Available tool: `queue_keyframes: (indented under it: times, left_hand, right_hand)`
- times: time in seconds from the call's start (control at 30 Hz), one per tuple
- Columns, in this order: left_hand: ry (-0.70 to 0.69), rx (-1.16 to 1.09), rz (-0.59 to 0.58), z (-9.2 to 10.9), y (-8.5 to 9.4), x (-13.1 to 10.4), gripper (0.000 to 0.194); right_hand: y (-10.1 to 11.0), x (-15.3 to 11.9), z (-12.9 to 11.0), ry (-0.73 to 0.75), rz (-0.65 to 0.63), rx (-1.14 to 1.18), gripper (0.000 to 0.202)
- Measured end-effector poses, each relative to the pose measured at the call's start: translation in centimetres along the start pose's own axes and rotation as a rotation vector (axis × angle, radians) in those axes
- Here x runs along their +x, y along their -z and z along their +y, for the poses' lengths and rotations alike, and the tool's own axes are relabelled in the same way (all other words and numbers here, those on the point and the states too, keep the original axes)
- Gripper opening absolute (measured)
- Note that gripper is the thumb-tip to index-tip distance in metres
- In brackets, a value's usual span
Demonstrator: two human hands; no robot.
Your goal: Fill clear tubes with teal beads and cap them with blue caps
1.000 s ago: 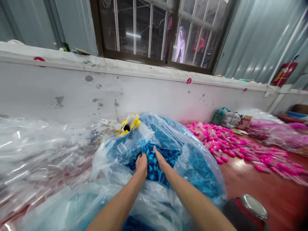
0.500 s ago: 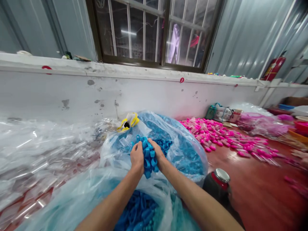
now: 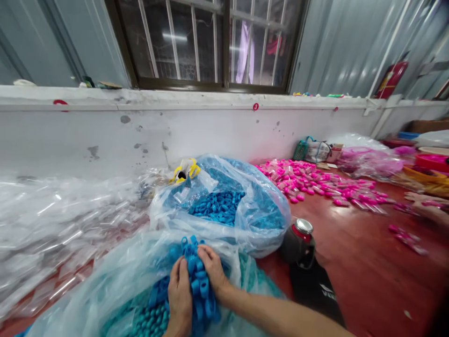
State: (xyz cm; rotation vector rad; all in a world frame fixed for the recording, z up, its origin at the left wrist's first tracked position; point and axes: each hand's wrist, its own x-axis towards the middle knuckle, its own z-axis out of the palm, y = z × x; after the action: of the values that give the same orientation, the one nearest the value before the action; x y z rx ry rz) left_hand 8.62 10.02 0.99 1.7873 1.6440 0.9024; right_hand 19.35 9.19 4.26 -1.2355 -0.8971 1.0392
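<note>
Between my left hand [image 3: 180, 292] and my right hand [image 3: 213, 269] is a heaped bunch of small blue plastic pieces [image 3: 199, 281], some with a ring-shaped opening. Both hands are closed around its sides. The bunch is over the near clear bag [image 3: 119, 262], where darker teal pieces [image 3: 150, 319] lie at the lower left. Just beyond stands another open clear bag [image 3: 261, 229] with many loose blue pieces [image 3: 219, 207] inside. What lies directly beneath the held bunch is partly hidden by it.
A dark flask with a silver lid [image 3: 302, 227] stands right of the bags. Pink pieces [image 3: 308, 180] are spread over the red floor [image 3: 365, 262]. Clear plastic packaging [image 3: 77, 224] covers the left side. Another person's hand [image 3: 430, 206] shows at far right.
My hands have carried the bunch of blue pieces from over the far bag down and toward me, over the near bag. The view has shifted slightly.
</note>
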Motion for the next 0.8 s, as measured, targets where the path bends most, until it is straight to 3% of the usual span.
queue_keyframes:
  times: [0.07,0.13,0.23,0.33,0.43,0.53,0.6,0.7,0.8]
  left_hand:
    - [0.034,-0.058,0.040,0.6,-0.6,-0.1,0.044]
    - [-0.105,-0.024,-0.020,1.1,-0.7,-0.3,0.035]
    - [-0.363,0.183,-0.180,0.9,-0.2,-0.5,0.025]
    - [-0.482,0.477,-0.291,0.8,0.8,-0.4,0.025]
    - [-0.421,0.689,-0.349,1.6,1.6,-0.4,0.033]
    - [-0.420,0.791,-0.310,2.6,2.6,-1.3,0.040]
    - [-0.496,0.778,-0.302,3.0,3.4,-2.5,0.039]
    - [-0.673,0.636,-0.434,3.2,4.4,-4.7,0.031]
    - [-0.891,0.501,-0.541,3.4,4.7,-6.2,0.026]
  right_hand:
    - [1.4,1.0,0.1,0.078,-0.049,-0.174,0.022]
    - [3.2,1.9,-0.1,0.130,-0.153,-0.408,0.018]
    - [5.5,2.6,-0.2,0.184,-0.341,-0.752,0.021]
    - [6.7,2.1,-0.8,0.281,-0.543,-0.954,0.033]
    - [7.3,0.5,-2.0,0.316,-0.625,-0.985,0.059]
    - [8.0,-1.3,-3.5,0.242,-0.615,-0.988,0.073]
    - [8.5,-2.2,-4.1,0.255,-0.640,-0.994,0.066]
    - [9.2,-2.9,-4.9,0.378,-0.672,-0.983,0.052]
    - [10.0,-3.3,-5.6,0.489,-0.656,-1.019,0.050]
